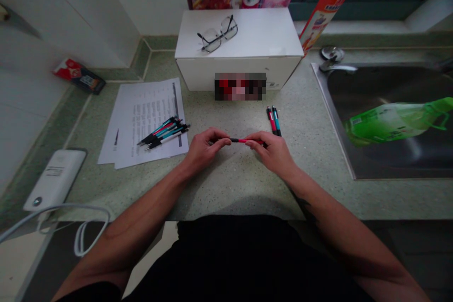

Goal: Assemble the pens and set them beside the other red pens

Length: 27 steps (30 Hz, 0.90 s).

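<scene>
A red and black pen point(240, 140) lies level between my two hands, above the counter. My left hand point(208, 145) pinches its black end between thumb and fingers. On its red part, my right hand point(267, 148) is closed too, and the fingers cover some of the barrel. Just beyond my right hand, a red pen point(272, 120) and a teal pen point(276, 120) rest side by side on the counter. To the left of my left hand, several pens point(166, 132) in teal, red and white lie in a loose pile on printed paper sheets point(123, 104).
Behind my hands stands a white box point(247, 42) with eyeglasses point(219, 35) on top. A sink point(339, 160) holding a green bottle point(396, 120) is at the right. At the left lie a white power bank point(58, 177) with a cable point(95, 207) and a red-black packet point(79, 75).
</scene>
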Available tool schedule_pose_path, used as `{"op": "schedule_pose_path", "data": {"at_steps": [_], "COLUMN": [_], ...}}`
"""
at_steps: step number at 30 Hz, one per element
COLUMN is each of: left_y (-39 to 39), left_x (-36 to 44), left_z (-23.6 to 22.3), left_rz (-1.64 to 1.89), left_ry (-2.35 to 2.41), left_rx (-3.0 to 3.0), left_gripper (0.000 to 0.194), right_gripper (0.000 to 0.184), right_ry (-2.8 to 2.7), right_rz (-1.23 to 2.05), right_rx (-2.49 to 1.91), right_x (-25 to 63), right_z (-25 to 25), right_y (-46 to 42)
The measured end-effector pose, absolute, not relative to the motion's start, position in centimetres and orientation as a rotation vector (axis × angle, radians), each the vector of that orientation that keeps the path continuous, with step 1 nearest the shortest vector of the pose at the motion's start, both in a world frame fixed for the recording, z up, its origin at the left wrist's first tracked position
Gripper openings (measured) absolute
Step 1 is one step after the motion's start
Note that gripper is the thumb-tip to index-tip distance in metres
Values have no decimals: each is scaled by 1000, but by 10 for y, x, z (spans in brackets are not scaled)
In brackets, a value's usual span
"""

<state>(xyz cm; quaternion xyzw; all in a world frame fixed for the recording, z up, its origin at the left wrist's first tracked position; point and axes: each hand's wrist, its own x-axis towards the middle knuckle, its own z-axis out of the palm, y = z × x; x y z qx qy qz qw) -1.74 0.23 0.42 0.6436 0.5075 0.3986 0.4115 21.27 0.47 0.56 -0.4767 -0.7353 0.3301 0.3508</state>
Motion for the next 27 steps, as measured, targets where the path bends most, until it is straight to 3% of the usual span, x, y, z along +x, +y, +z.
{"op": "schedule_pose_path", "data": {"at_steps": [13, 27], "left_y": [1, 2], "left_x": [-17, -19], "left_z": [6, 5], "left_rz": [1115, 1002], "left_ry": [1265, 1286], "left_rx": [1713, 1777], "left_gripper": [14, 12], "right_gripper": [26, 29], "right_ry": [-1902, -1883], "right_rz": [870, 912], "right_rx": [-1209, -1228], "right_x": [213, 212], "right_z": [4, 9], "right_y": [5, 4]}}
